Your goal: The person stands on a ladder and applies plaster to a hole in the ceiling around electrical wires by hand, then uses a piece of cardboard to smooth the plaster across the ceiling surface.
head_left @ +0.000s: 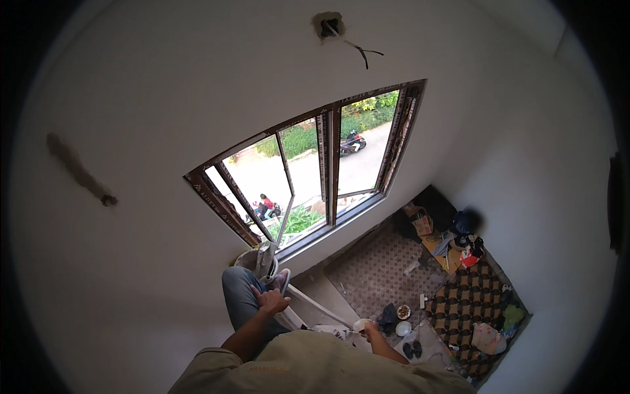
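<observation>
My left hand (pixel 272 299) rests by my bent, jeans-clad left leg (pixel 237 295), fingers apart and nothing visible in it. My slippered foot (pixel 282 281) is raised beside a pale bucket (pixel 247 259) with greyish material or tools at its top, just below the windowsill. My right hand (pixel 371 331) is closed on a pale object (pixel 360 324) at the lower end of a long white bar (pixel 318 305); whether it is part of the bar I cannot tell. The floor lies well below my hands.
An open window (pixel 331 164) shows a road with riders. A wall hole (pixel 330 27) has wires hanging out. Below are patterned mats (pixel 469 295), piled clothes and cardboard (pixel 443 253), a white plate (pixel 403 328), a bowl (pixel 404 311) and dark slippers (pixel 412 349).
</observation>
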The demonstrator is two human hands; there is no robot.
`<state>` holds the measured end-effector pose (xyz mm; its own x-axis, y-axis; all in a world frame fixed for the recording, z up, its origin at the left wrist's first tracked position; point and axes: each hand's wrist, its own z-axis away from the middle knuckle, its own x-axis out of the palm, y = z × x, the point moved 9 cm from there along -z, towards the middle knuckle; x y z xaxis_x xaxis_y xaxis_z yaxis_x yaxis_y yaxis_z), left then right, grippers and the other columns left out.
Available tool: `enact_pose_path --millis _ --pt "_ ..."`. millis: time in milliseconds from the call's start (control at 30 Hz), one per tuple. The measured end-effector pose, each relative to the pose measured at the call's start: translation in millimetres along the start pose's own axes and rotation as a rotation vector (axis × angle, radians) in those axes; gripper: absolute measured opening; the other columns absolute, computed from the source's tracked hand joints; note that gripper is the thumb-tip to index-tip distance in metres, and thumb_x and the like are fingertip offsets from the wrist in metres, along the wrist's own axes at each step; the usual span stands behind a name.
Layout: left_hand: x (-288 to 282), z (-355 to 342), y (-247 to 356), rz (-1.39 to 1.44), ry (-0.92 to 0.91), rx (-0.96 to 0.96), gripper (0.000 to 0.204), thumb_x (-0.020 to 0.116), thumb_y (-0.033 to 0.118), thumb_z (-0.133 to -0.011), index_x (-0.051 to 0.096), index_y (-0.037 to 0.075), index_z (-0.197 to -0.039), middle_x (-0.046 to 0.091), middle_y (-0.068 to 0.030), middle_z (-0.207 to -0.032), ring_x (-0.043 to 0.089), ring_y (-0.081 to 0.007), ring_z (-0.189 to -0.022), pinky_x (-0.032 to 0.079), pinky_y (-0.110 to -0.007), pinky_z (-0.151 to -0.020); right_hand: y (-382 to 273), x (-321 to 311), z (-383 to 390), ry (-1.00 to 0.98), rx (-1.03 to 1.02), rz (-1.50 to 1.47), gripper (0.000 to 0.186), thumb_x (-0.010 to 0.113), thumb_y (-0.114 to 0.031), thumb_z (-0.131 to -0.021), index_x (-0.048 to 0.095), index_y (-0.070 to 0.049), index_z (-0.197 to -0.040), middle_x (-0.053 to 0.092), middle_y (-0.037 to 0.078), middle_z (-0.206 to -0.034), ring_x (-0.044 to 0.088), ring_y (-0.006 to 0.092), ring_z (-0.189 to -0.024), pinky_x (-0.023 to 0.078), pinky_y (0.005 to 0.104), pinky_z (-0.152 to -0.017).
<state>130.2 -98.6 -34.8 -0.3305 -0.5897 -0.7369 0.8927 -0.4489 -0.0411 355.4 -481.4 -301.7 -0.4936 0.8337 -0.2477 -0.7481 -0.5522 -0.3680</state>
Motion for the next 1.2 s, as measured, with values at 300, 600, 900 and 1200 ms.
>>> enact_pose_path --millis 300,600,900,1200 --pt "135.1 -21.8 43.4 0.972 -0.002 0.128 0.062 0.075 0.051 -0.081 0.064 -0.002 -0.11 0.069 -0.0106 -0.093 0.067 -0.0185 -0.071 0.053 -0.031 -0.061 -101.3 192.6 140.5 -0.711 -0.361 0.309 0.028 0.054 -0.026 -0.098 0.063 -0.008 -0.118 0.067 0.009 -0.101 0.067 0.0214 -0.085 0.054 0.0348 -0.074" --pt "145.6 -34.5 -5.2 1.209 -0.12 0.037 0.049 0.073 0.039 -0.085 0.065 0.0 -0.113 0.069 -0.0109 -0.093 0.068 -0.02 -0.077 0.055 -0.033 -0.061 -64.8 189.5 134.2 -0.786 -0.309 0.325 0.031 0.054 -0.026 -0.099 0.061 -0.01 -0.124 0.069 0.008 -0.107 0.066 0.021 -0.094 0.053 0.0385 -0.083" --pt "3.3 -3.9 -60.6 0.911 0.509 0.149 0.035 0.07 0.028 -0.084 0.067 0.001 -0.107 0.073 -0.0165 -0.098 0.071 -0.0273 -0.091 0.054 -0.037 -0.083 -58.5 146.0 131.3 -0.838 -0.172 -0.013 0.03 0.055 -0.023 -0.098 0.061 -0.008 -0.123 0.068 0.009 -0.11 0.066 0.0241 -0.096 0.053 0.0401 -0.084" --pt "-128.4 2.9 -107.4 0.925 0.599 0.201 0.044 0.072 0.034 -0.086 0.065 -0.001 -0.111 0.072 -0.0168 -0.102 0.07 -0.0258 -0.092 0.054 -0.036 -0.082 -175.9 182.2 205.5 -1.037 -0.394 -0.082 0.039 0.062 -0.024 -0.094 0.059 -0.003 -0.127 0.067 0.01 -0.115 0.066 0.025 -0.099 0.053 0.0375 -0.087"
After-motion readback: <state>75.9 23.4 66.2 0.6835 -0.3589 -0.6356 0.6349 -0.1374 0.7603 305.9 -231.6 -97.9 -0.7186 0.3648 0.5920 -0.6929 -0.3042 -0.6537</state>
